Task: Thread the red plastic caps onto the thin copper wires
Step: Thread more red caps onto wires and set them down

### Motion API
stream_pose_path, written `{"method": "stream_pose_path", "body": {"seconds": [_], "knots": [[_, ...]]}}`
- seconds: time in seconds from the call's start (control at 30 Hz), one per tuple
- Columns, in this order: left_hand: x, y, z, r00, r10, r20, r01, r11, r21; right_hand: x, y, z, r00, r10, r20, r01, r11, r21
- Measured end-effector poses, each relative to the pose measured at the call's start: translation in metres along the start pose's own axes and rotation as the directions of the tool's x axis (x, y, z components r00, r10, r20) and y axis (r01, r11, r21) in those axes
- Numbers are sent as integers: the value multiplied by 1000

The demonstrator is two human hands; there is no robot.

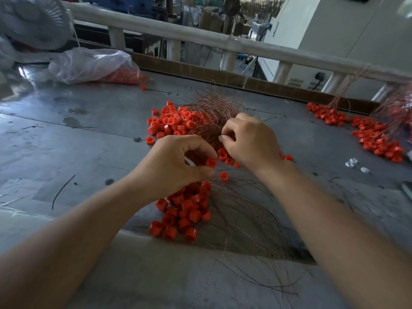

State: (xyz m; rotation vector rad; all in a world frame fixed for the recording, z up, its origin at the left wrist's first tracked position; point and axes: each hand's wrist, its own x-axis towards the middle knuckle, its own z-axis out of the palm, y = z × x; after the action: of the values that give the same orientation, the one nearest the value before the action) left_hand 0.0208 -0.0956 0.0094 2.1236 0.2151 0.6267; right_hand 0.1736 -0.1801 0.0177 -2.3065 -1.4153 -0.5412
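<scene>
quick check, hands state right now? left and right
Left hand: closed, pinching a red cap.
Right hand: closed, fingertips pinching at the copper wires; the single strand is too thin to make out.

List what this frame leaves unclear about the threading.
Head view only.
Whether the red cap in the left hand is threaded: too fine to see.
What the right hand pinches: hidden by its fingers.
Wire bundle at far right: cut off by the edge.
</scene>
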Motion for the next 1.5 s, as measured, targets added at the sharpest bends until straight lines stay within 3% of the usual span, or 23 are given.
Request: {"method": "stream_pose_path", "body": {"seconds": [0.23,0.57,0.7,0.9,1.0,1.1,1.23,1.4,1.5], "knots": [[1,-2,1,1000,7,8,-7,1000,3,-3,7,-2,998,-70,1,69,993,96],[1,-3,-1,1000,31,0,-31,999,10,-14,1,-27,983,-91,-162,146,916,373],[0,-1,-2,995,99,-29,-99,995,-1,-27,-10,-39,964,-136,-229,218,897,385],[-6,6,-4,985,160,64,-146,973,-176,-43,-29,-33,947,-220,-233,303,853,425],[-6,6,-7,989,140,37,-119,933,-340,-45,-30,-35,990,-100,-97,139,727,672],[-3,3,-13,995,99,12,-71,792,-606,-47,-29,-37,996,-67,66,-8,635,773],[-3,3,-14,997,68,28,-28,702,-712,-46,-27,-41,996,-78,32,30,688,725],[-3,5,-15,998,57,38,-12,688,-725,-45,-25,-41,997,-83,-3,65,757,650],[-3,6,-16,999,41,11,-20,667,-745,-44,-24,-43,989,-111,-100,149,809,569]]}}
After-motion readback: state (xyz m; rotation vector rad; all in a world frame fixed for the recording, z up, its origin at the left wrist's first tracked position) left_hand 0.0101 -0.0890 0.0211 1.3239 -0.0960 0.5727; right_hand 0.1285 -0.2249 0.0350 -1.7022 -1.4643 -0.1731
